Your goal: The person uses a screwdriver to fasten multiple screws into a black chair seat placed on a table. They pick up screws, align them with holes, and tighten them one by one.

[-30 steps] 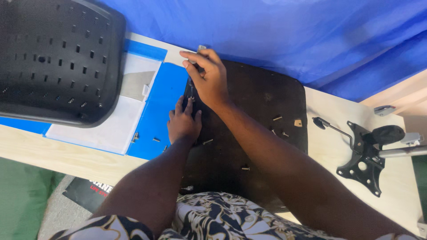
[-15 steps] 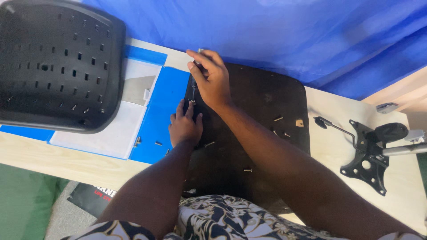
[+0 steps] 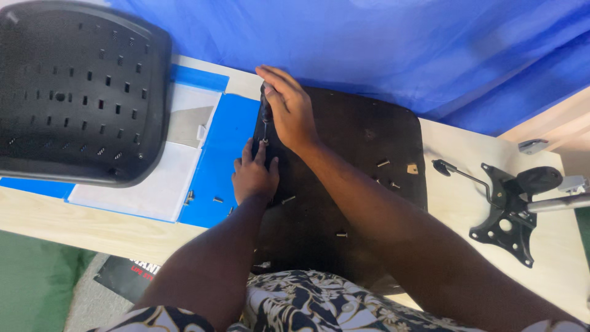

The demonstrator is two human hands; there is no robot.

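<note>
Tabletop (image 3: 74, 221): right hand (image 3: 289, 110) grips screwdriver (image 3: 266, 120).

Even, soft indoor light from above, moderately bright. Faint shadows under forearms. Dark seat panel (image 3: 344, 184) loses detail. Slight wide-angle stretch at edges. Mild softness overall.

The right hand (image 3: 289, 110), upper middle of the frame, covers most of the tool (image 3: 265, 117) it grips; only a thin shaft shows. The left hand (image 3: 253, 175) hides the spot beneath its fingertips. The perforated chair back (image 3: 74, 92) is cut off at the upper left edge. The small screws (image 3: 339, 233) are too tiny to tell apart.
</note>
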